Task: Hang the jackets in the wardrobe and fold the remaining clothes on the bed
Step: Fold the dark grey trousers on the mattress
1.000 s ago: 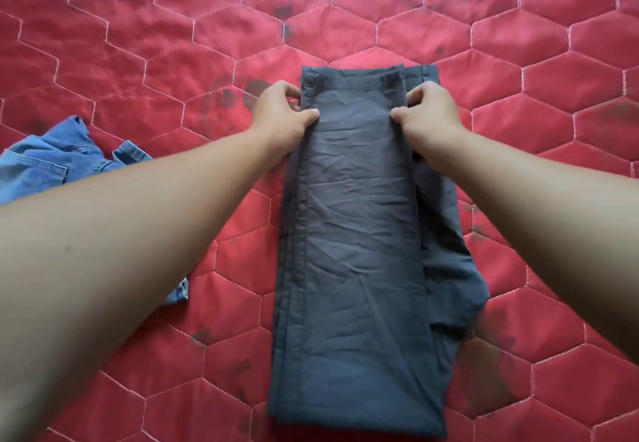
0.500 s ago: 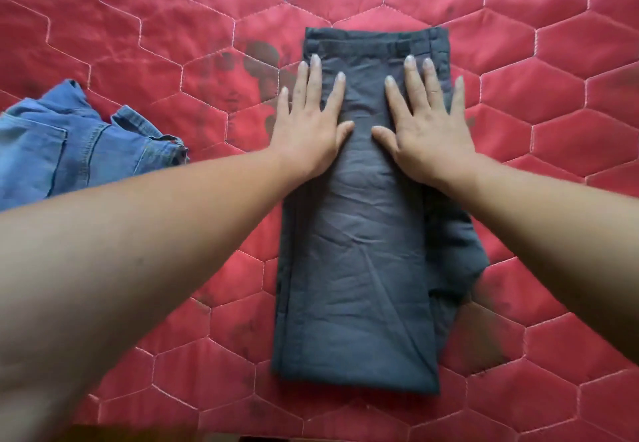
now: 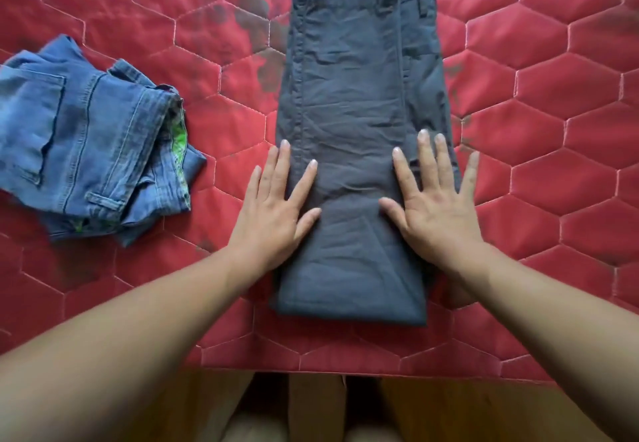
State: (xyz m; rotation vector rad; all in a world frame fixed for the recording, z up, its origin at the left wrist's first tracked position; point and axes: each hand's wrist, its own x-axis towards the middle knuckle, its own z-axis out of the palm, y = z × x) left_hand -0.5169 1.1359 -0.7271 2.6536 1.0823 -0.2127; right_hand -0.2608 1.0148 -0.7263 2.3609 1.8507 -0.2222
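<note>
Quilt (image 3: 553,102), red and hexagon-stitched, spreads under everything; wood floor (image 3: 449,407) shows at its near edge. Left hand (image 3: 273,213) and right hand (image 3: 432,213) lie flat, fingers (image 3: 281,168) straight, on folded trousers (image 3: 352,78); jeans (image 3: 86,137) sit left of the left fingers.

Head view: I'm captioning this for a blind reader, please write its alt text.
The person's left hand and right hand lie flat on the side edges of dark grey trousers, folded lengthwise on a red quilted bedspread. Folded blue jeans lie apart to their left.
</note>
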